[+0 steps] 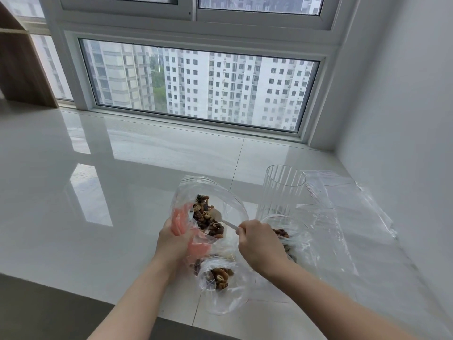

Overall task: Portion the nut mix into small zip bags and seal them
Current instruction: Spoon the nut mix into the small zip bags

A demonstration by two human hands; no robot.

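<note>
My left hand (171,244) grips the side of a large clear bag (228,200) with pink printing, which holds the nut mix (208,219). My right hand (259,244) holds the handle of a white spoon (221,218), and the spoon's bowl sits among the nuts inside that bag. A small zip bag (220,283) with some nuts lies in front of my hands, its mouth crumpled. Another small bag with nuts (284,236) lies partly hidden behind my right hand.
A tall ribbed clear glass (282,190) stands just behind the bags. Flat clear zip bags (343,204) lie to the right, close to the white wall. The white glossy sill (98,180) runs to the window; its front edge is near my forearms.
</note>
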